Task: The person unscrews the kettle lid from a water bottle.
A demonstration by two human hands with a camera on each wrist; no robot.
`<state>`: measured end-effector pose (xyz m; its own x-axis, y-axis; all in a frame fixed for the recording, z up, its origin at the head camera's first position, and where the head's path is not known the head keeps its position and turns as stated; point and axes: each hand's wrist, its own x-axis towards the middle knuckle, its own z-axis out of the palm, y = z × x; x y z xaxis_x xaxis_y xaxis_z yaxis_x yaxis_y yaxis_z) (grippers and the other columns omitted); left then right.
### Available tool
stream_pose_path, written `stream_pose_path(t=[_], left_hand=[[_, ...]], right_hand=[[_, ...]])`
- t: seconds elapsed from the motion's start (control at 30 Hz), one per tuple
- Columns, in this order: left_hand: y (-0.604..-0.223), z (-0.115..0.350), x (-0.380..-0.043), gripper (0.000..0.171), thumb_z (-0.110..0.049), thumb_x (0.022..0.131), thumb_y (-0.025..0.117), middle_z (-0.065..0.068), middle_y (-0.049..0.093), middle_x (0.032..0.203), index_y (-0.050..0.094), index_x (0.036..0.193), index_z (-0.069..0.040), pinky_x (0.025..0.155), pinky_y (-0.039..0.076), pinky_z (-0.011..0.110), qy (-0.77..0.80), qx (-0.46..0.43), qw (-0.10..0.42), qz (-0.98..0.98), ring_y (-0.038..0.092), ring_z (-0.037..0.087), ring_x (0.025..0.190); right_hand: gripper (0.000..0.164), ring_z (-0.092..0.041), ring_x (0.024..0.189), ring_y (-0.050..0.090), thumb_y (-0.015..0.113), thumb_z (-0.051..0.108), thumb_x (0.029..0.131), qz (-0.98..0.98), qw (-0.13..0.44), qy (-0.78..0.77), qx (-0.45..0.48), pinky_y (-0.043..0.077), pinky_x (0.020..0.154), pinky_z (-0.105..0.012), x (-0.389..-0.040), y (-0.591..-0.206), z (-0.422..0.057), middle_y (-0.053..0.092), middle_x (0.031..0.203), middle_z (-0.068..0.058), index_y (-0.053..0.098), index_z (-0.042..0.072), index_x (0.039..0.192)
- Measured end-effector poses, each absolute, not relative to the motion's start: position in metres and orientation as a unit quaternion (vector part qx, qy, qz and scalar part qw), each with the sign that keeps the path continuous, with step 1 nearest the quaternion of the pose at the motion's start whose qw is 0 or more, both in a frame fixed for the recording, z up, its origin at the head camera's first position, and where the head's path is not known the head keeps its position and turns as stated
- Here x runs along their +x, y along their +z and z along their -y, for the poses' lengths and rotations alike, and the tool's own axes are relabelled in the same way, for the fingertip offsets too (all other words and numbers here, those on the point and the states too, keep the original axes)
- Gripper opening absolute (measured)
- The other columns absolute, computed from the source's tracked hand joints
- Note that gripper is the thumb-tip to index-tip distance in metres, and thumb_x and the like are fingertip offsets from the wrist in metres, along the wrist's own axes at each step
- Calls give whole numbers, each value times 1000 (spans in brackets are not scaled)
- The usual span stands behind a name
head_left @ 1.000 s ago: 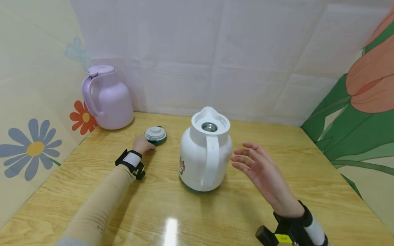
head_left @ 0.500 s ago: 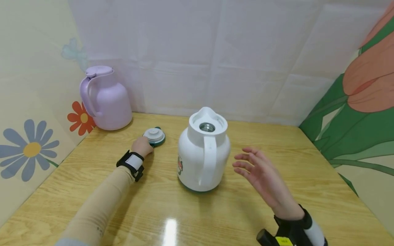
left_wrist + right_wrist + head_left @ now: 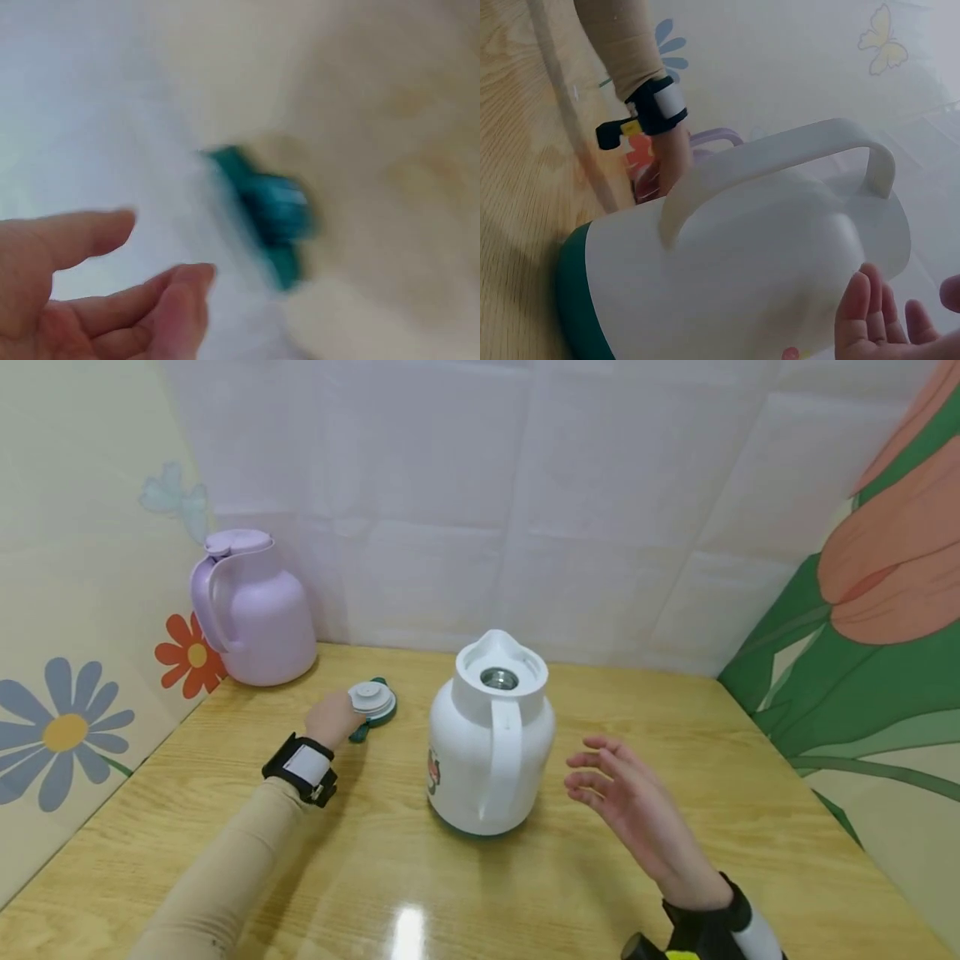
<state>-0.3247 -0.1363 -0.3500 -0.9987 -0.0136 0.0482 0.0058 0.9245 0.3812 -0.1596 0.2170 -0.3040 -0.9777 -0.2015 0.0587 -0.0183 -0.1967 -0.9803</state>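
A white thermos jug (image 3: 491, 752) with a teal base stands mid-table, its mouth uncovered and its handle facing me. Its white and teal lid (image 3: 371, 700) lies on the table to its left. My left hand (image 3: 341, 714) lies beside the lid's near left edge; in the blurred left wrist view its fingers (image 3: 172, 281) are loosely spread and stand apart from the teal lid (image 3: 270, 210). My right hand (image 3: 592, 768) hovers open just right of the jug, palm towards it and not touching. In the right wrist view the jug (image 3: 765, 255) fills the frame above my fingertips (image 3: 866, 300).
A lilac jug (image 3: 251, 614) with its lid on stands in the back left corner against the flowered wall. The wooden table (image 3: 450, 893) is boxed in by walls at the left, back and right.
My right hand has drawn back a little from the jug's side. The left hand stays by the lid, whose teal part now shows beside it. The head view has shifted slightly.
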Motion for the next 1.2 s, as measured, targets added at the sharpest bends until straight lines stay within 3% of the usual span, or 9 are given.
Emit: stream_pose_path(t=[0.13, 0.27, 0.37, 0.53, 0.7, 0.8, 0.93, 1.07, 1.2], left_hand=[[-321, 125, -300, 29, -23, 93, 52, 9, 60, 71, 66, 85, 0, 50, 38, 26, -290, -33, 106, 951, 52, 18, 61], [-299, 99, -260, 32, -19, 99, 45, 15, 65, 81, 65, 93, 4, 63, 49, 28, -485, -123, 123, 857, 58, 17, 69], [-295, 78, -227, 32, -16, 100, 41, 20, 64, 89, 61, 100, 10, 75, 53, 33, -605, -192, 52, 771, 62, 19, 80], [-295, 49, -186, 39, -20, 100, 39, 26, 58, 113, 50, 121, 11, 91, 47, 36, -662, -274, -83, 693, 58, 26, 103], [-297, 21, -172, 38, -20, 99, 43, 26, 55, 120, 46, 126, 7, 97, 40, 36, -675, -303, -139, 658, 54, 22, 109], [-296, 5, -171, 33, -18, 98, 46, 24, 60, 109, 49, 120, 6, 93, 42, 32, -695, -292, -144, 641, 58, 15, 100], [-295, -10, -172, 25, -18, 97, 48, 10, 62, 86, 52, 107, 5, 76, 46, 25, -742, -243, -140, 609, 57, 9, 78], [-296, -20, -172, 20, -15, 97, 46, -2, 47, 64, 50, 85, 0, 57, 39, 20, -775, -216, -118, 582, 45, 8, 57], [-300, -26, -168, 32, -14, 98, 43, -3, 36, 56, 40, 70, 0, 52, 31, 19, -781, -227, -89, 575, 34, 8, 50]], right_hand=[[22, -12, 89, 59, 42, 25, 100, -716, 44, -695, -50, 50, 80, -28, -161, -306, -209, 58, 100, 1, 53, 9, 110], [31, -16, 92, 57, 48, 23, 98, -822, 47, -564, -69, 50, 78, -29, -163, -314, -202, 58, 108, -9, 53, -3, 115], [31, -21, 98, 56, 52, 20, 96, -864, 50, -482, -137, 49, 77, -29, -163, -322, -200, 59, 116, -16, 57, -2, 117], [32, -20, 98, 59, 55, 21, 94, -861, 81, -441, -240, 49, 75, -27, -163, -335, -193, 60, 117, -16, 59, 2, 119], [29, -19, 98, 59, 54, 22, 95, -858, 88, -427, -271, 49, 76, -29, -162, -347, -185, 62, 113, -10, 58, 7, 120], [28, -21, 100, 59, 53, 23, 95, -859, 77, -427, -272, 49, 77, -30, -162, -350, -183, 63, 112, -9, 57, 9, 119], [30, -17, 101, 58, 52, 22, 96, -857, 68, -428, -278, 48, 78, -29, -163, -352, -183, 62, 114, -11, 56, 6, 120], [30, -17, 101, 59, 52, 19, 96, -856, 56, -425, -289, 50, 80, -31, -164, -353, -182, 63, 112, -13, 56, 2, 120], [22, -16, 95, 60, 55, 15, 94, -861, 32, -409, -300, 51, 78, -30, -163, -354, -179, 64, 105, -11, 58, 2, 111]])
